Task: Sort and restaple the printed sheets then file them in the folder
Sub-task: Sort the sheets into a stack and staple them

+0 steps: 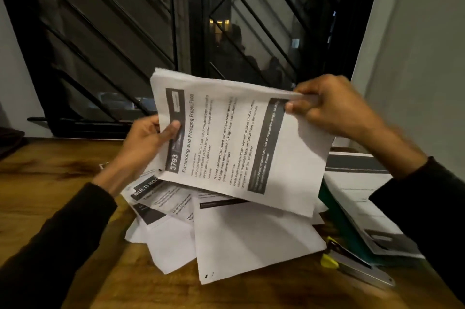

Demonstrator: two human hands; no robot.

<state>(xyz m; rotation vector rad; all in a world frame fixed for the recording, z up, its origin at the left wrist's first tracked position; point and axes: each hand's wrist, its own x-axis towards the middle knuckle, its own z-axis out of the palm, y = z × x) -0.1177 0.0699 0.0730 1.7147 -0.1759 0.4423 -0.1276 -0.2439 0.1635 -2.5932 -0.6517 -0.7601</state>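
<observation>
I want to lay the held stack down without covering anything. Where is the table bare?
Bare wood shows on the table left of the loose sheets, beyond the left hand, and along the near edge below them. The right side is crowded: stapler, green folder with papers on it. Both hands hold the stack.

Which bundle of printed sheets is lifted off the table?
The bundle headed "Portioning and Freezing Frozen Food", gripped by the left hand and right hand. The other sheets lie loose on the table.
</observation>
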